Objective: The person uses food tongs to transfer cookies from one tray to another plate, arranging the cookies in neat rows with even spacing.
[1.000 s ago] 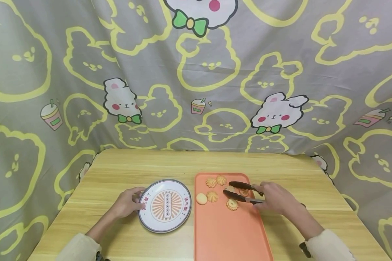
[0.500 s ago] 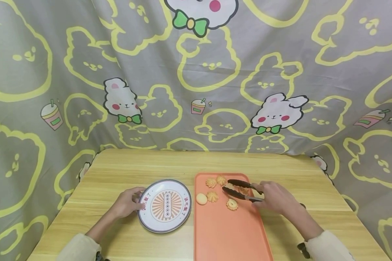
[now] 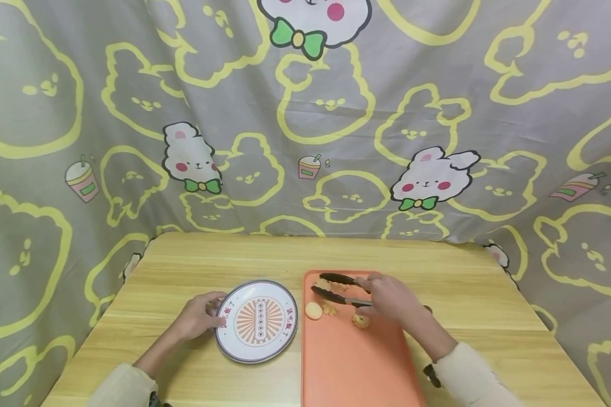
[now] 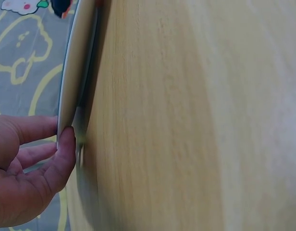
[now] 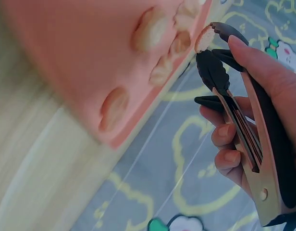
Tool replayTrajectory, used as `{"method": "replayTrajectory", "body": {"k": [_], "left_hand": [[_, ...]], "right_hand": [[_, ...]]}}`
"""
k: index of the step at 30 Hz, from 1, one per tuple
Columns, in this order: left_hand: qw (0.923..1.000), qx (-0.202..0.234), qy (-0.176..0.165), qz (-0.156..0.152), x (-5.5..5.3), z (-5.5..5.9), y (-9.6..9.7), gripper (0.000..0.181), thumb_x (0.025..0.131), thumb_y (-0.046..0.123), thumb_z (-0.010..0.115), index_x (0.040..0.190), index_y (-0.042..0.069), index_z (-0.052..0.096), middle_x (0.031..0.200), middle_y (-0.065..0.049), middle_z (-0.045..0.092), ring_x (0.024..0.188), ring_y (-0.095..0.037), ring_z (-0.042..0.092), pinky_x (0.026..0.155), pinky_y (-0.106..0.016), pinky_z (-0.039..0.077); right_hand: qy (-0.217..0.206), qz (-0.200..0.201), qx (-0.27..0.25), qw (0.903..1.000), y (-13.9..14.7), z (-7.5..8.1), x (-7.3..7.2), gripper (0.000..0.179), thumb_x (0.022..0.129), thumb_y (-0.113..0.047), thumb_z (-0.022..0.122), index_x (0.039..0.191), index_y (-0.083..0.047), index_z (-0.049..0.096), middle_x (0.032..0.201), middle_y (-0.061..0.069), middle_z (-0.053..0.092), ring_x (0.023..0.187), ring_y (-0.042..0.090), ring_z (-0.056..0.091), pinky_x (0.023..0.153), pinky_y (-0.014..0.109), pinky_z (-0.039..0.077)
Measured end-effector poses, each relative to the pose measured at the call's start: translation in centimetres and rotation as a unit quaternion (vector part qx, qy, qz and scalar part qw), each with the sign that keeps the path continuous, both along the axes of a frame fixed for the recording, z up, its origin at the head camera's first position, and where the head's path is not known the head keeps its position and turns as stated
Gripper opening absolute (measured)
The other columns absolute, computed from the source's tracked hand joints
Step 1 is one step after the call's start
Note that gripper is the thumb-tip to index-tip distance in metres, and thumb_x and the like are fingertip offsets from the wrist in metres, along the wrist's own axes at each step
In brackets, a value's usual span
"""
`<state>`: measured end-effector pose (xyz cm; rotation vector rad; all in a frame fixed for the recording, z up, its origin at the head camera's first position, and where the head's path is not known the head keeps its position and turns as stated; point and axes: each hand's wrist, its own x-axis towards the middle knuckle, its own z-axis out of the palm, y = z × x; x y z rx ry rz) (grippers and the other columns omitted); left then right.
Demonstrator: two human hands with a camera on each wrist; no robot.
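Note:
My left hand (image 3: 202, 312) pinches the left rim of a white plate (image 3: 256, 321) with a dark edge and a red printed sunburst. In the left wrist view the plate (image 4: 75, 67) appears edge-on, thumb on one side and fingers on the other. My right hand (image 3: 394, 299) grips black-tipped metal tongs (image 3: 348, 301) over the far end of an orange tray (image 3: 358, 364). Between the tong tips is a cookie (image 5: 204, 38), raised off the tray in the right wrist view. Under the tongs lie more cookies, partly hidden, including a pale round cookie (image 3: 313, 310).
The tray stands just right of the plate on a wooden table (image 3: 193, 362). A ring-shaped cookie (image 3: 360, 320) lies below the tongs. A grey curtain (image 3: 305, 209) with yellow bear outlines hangs behind the table and at both sides.
My right hand has moved left with the tongs, from the tray's right part to its far left, and a cookie is carried in the tips. The left hand and plate stay in place.

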<state>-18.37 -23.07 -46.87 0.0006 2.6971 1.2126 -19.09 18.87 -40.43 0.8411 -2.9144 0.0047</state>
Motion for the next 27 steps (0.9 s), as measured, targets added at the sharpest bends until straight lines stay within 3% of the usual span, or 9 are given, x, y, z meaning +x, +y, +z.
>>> {"method": "replayTrajectory", "body": {"k": [6,14,21,27], "left_hand": [[1.0000,-0.007,0.004,-0.005,0.0,0.1,0.0,0.061,0.073,0.000,0.073,0.130,-0.002,0.052,0.108,-0.015,0.059,0.084,-0.019,0.058,0.055,-0.026,0.056],[0.9999,-0.002,0.006,-0.011,0.0,0.1,-0.1,0.061,0.073,0.000,0.074,0.130,-0.003,0.052,0.108,-0.016,0.058,0.083,-0.019,0.058,0.053,-0.026,0.056],[0.9999,-0.001,0.006,-0.013,0.0,0.2,0.0,0.062,0.072,0.000,0.075,0.130,-0.004,0.052,0.107,-0.016,0.058,0.082,-0.018,0.058,0.054,-0.027,0.056],[0.9997,-0.009,0.014,-0.018,-0.1,0.3,-0.1,0.062,0.072,0.001,0.075,0.130,-0.004,0.052,0.107,-0.015,0.059,0.083,-0.018,0.057,0.055,-0.026,0.056]], "right_hand": [[0.012,-0.002,0.018,0.9998,-3.1,-0.2,-0.5,0.064,0.071,-0.050,0.076,0.123,-0.014,0.064,0.094,0.004,0.068,0.065,0.013,0.057,0.049,0.023,0.046],[-0.020,-0.011,-0.022,0.9995,-6.6,-0.3,-0.9,0.065,0.072,-0.050,0.076,0.126,-0.017,0.062,0.112,0.007,0.067,0.075,0.017,0.064,0.054,0.025,0.052],[-0.017,0.021,-0.030,0.9992,-9.1,-0.7,-0.8,0.062,0.073,-0.046,0.075,0.126,-0.017,0.062,0.097,0.002,0.066,0.064,0.012,0.054,0.050,0.022,0.045],[-0.015,0.033,-0.021,0.9991,-11.1,-1.1,-0.7,0.066,0.075,-0.048,0.074,0.130,-0.015,0.059,0.102,0.003,0.065,0.063,0.012,0.053,0.046,0.018,0.040]]}}
